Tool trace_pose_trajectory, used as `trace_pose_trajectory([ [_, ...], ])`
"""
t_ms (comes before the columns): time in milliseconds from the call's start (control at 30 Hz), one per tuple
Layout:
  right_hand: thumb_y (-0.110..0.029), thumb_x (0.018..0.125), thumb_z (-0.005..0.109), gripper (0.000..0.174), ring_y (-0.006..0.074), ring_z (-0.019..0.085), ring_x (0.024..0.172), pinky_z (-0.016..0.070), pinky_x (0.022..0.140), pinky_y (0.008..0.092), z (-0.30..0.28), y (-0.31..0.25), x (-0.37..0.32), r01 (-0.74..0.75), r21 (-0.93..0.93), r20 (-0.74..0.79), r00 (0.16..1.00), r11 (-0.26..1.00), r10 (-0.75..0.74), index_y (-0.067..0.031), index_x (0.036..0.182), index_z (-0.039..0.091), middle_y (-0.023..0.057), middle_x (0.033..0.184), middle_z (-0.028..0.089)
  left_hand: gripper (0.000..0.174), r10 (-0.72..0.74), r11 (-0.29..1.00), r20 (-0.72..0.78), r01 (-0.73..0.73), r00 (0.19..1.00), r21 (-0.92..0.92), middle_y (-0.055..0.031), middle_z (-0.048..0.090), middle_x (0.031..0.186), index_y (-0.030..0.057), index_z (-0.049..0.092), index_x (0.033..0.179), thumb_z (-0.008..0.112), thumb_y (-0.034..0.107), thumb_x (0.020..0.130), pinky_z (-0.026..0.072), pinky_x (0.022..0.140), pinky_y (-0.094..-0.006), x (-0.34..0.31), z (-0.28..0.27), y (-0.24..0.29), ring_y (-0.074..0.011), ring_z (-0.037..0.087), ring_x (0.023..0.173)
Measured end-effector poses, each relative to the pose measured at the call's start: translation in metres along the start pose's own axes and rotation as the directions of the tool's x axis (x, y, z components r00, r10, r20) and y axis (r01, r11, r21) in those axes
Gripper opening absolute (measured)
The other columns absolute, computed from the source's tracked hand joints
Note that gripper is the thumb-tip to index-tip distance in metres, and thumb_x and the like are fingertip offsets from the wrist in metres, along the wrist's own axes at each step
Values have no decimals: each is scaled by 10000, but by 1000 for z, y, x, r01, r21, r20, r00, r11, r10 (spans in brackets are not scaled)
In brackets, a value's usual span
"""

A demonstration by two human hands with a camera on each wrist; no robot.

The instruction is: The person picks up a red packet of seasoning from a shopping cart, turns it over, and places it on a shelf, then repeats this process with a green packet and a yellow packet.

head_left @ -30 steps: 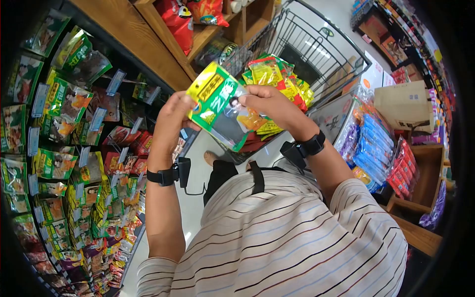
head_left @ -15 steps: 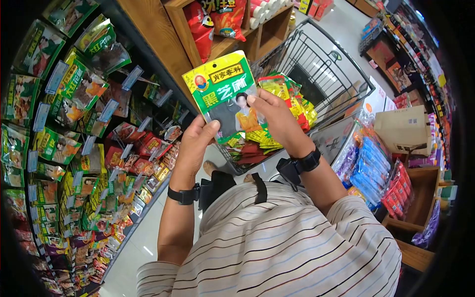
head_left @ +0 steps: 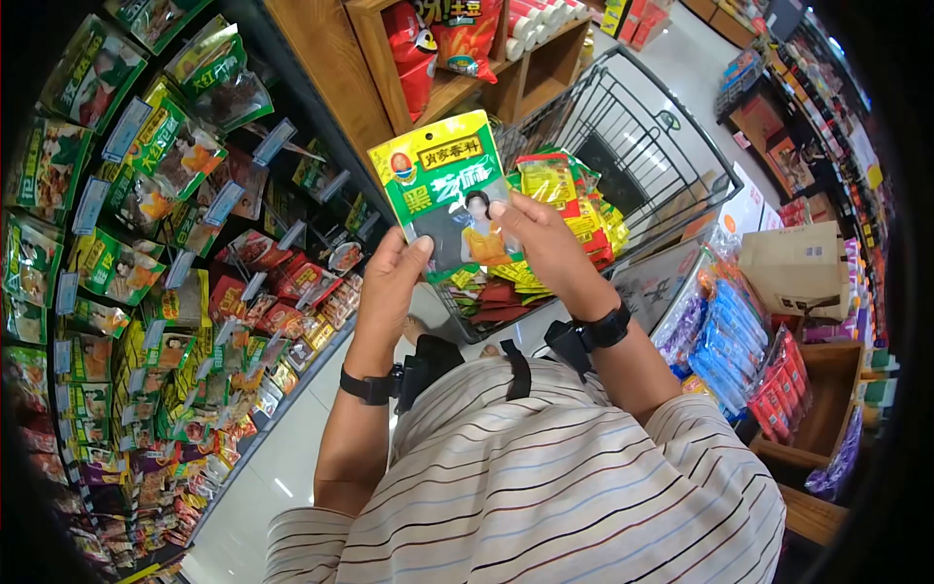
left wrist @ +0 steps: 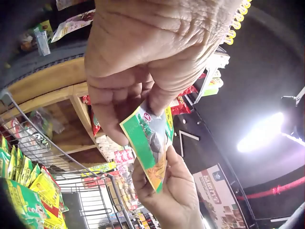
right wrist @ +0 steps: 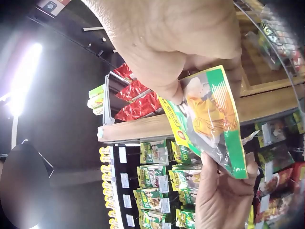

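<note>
A green and yellow packet of black sesame (head_left: 443,200), its label facing up, is held between both hands in front of the body. The left hand (head_left: 386,282) pinches its lower left corner, thumb on the front. On the right edge, the right hand (head_left: 555,243) grips with the thumb across the printed figure and the fingers behind. In the left wrist view the sesame packet (left wrist: 150,143) appears nearly edge-on between the two hands. The right wrist view shows the packet's lower front (right wrist: 209,114), with the left thumb at its bottom edge.
A shopping cart (head_left: 671,117) with several yellow and red packets (head_left: 584,214) stands just beyond the hands. At left, a rack of hanging spice packets (head_left: 170,146) carries price tags. Wooden shelves (head_left: 365,58) hold red snack bags. Blue packs (head_left: 730,326) and a beige box (head_left: 793,268) lie at right.
The left hand has moved from the packet's upper left side to its lower left corner. The packet has turned more upright, its label now facing the head camera; little differs over the last half second.
</note>
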State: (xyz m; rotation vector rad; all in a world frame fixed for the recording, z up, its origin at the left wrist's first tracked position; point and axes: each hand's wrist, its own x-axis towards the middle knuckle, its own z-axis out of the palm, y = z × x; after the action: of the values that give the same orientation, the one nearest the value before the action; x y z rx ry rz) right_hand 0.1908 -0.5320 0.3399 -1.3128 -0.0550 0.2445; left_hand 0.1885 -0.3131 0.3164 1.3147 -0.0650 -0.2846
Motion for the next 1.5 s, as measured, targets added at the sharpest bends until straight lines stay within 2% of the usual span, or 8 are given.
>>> trace_pose_trajectory([
  [200,-247,1011,535,300,54,546,891,448,797,224,2,2,0,87,-197,-64,993,976,-101,-22,1181,640,-6,969,631,430,332,870,-200,-218,922,441,-128,544,1232,-9,477,1314,630,180,959,480,892,-300,-2,2,1,-174,574,1045],
  [300,-198,989,546,306,160,604,933,479,845,285,15,2,1,326,-424,-3,933,845,-361,-10,1216,628,56,1022,657,499,291,898,-77,-245,954,366,-142,523,1275,-14,422,1370,626,188,962,467,940,-319,-9,18,12,-182,562,1086],
  [400,-139,893,606,293,370,620,1003,495,917,409,38,-4,-2,578,-689,201,732,437,-651,-34,1162,657,177,1100,667,493,251,967,-2,-251,968,37,-122,550,1295,4,446,1365,575,303,995,414,1039,-346,-7,31,12,-196,520,1219],
  [500,-138,869,635,309,354,622,995,498,906,404,52,-12,-10,672,-672,363,666,312,-652,-32,1159,651,157,1113,660,400,79,974,-41,-85,996,-209,-80,615,1216,30,516,1302,569,288,1000,478,955,-335,-6,23,19,-171,611,1088],
  [733,-69,913,581,209,213,636,964,493,843,303,25,-24,-13,434,-594,47,859,677,-509,-21,1109,638,117,1055,660,299,77,915,-100,-110,992,-389,-72,665,1175,16,591,1227,607,155,962,518,917,-317,-10,7,26,-159,652,1041],
  [867,-127,951,591,219,101,601,948,488,821,261,24,-18,-4,235,-235,20,971,943,-237,-4,1129,622,55,1033,657,304,36,910,-44,-51,998,-411,-66,672,1167,23,594,1233,616,144,955,522,906,-322,-16,6,28,-159,655,1036],
  [1033,-175,961,611,254,43,569,905,479,804,231,32,-16,-6,83,-135,149,987,987,-63,7,1137,619,-6,1002,644,305,14,923,2,-12,1000,-385,-63,671,1175,26,597,1238,616,134,953,515,913,-317,-23,6,30,-151,652,1038],
  [1500,-160,954,616,244,36,558,883,468,787,224,34,-8,-5,115,-97,168,981,989,-97,12,1127,624,-19,983,641,311,38,950,-36,-48,999,-310,-59,664,1174,19,606,1238,613,169,966,499,908,-318,-30,1,28,-141,629,1045],
])
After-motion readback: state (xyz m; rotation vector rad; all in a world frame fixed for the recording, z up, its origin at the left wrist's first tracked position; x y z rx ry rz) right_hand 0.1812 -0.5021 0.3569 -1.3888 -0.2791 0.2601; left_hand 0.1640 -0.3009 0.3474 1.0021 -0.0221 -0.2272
